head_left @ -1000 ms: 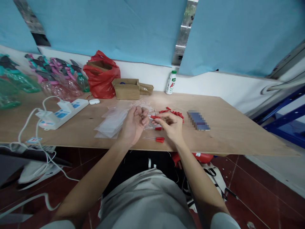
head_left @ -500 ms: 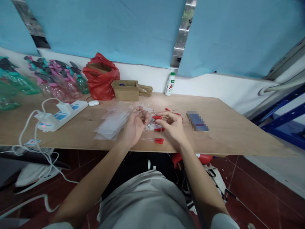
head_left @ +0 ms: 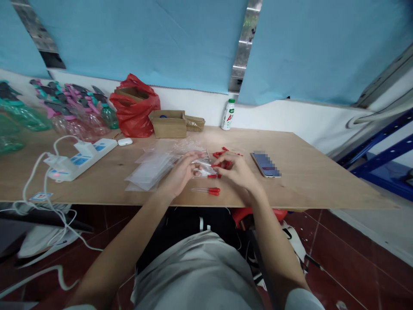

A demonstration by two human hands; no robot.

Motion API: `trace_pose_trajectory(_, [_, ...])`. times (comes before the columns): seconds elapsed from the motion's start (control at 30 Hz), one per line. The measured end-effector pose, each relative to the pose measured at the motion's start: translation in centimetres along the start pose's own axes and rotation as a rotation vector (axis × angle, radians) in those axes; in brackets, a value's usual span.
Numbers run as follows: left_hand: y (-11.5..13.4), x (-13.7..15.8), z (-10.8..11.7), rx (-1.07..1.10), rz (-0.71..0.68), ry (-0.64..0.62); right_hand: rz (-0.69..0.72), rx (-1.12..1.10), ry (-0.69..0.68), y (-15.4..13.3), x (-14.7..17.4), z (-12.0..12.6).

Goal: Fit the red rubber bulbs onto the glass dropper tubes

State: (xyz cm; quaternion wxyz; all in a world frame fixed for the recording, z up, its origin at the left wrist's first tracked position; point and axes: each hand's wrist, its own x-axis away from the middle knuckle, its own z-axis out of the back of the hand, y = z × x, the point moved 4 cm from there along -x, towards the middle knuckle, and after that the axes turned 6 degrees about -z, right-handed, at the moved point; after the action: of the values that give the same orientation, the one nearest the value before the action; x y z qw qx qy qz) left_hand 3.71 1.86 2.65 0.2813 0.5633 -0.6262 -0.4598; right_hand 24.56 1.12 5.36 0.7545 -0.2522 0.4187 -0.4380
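Note:
My left hand (head_left: 180, 174) is at the left side of a bunch of thin clear tubes (head_left: 204, 167). Its fingers are curled but apart, and I see nothing clearly held in them. From the right, my right hand (head_left: 238, 170) reaches over the tubes, pinching a small red rubber bulb (head_left: 215, 165) between thumb and fingertips. Whether a tube is fitted in that bulb cannot be made out. Below the hands lie two droppers (head_left: 206, 190), clear tubes with red bulbs. More loose red bulbs (head_left: 224, 150) are behind my right hand, partly hidden by it.
Clear plastic bags (head_left: 148, 170) are left of my left hand. A phone (head_left: 266, 164) lies to the right. Along the back stand a white bottle (head_left: 228, 115), a cardboard box (head_left: 169, 125) and a red bag (head_left: 135, 112). A power strip (head_left: 85, 159) and spray bottles (head_left: 77, 114) are farther left.
My right hand has lowered slightly, and the red bulb with it, toward the tubes. My left hand's fingers have opened and spread toward the tubes. The view has shifted slightly.

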Motion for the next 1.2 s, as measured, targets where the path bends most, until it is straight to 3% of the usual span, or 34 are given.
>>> trace_pose_trajectory(0.07, [0.4, -0.5, 1.7, -0.265, -0.045, 0.091, -0.029, 0.07, -0.083, 0.4, 0.1, 0.5])
trace_pose_trajectory(0.17, [1.4, -1.0, 3.4, -0.63, -0.24, 0.14, -0.081, 0.086, -0.243, 1.4, 0.4, 0.3])
trace_pose_trajectory(0.33, [1.1, -0.9, 2.7, -0.973, -0.303, -0.094, -0.103, 0.12, -0.356, 2.4, 0.4, -1.2])
trace_pose_trajectory(0.47, [0.5, -0.3, 1.0, -1.228, -0.385, -0.332, -0.093, 0.178, -0.317, 2.1, 0.2, -1.5])
trace_pose_trajectory(0.63, [-0.1, -0.4, 0.8, -1.347, -0.42, -0.367, -0.017, 0.413, -0.119, 2.5, -0.1, -0.7])
trace_pose_trajectory(0.87, [-0.5, -0.4, 0.7, -1.369, -0.424, -0.445, 0.005, 0.431, -0.204, 3.7, -0.1, -1.4])
trace_pose_trajectory(1.2, [-1.1, -0.3, 0.7, -1.364, -0.447, -0.438, -0.035, 0.481, -0.228, 3.6, 0.0, -1.7])
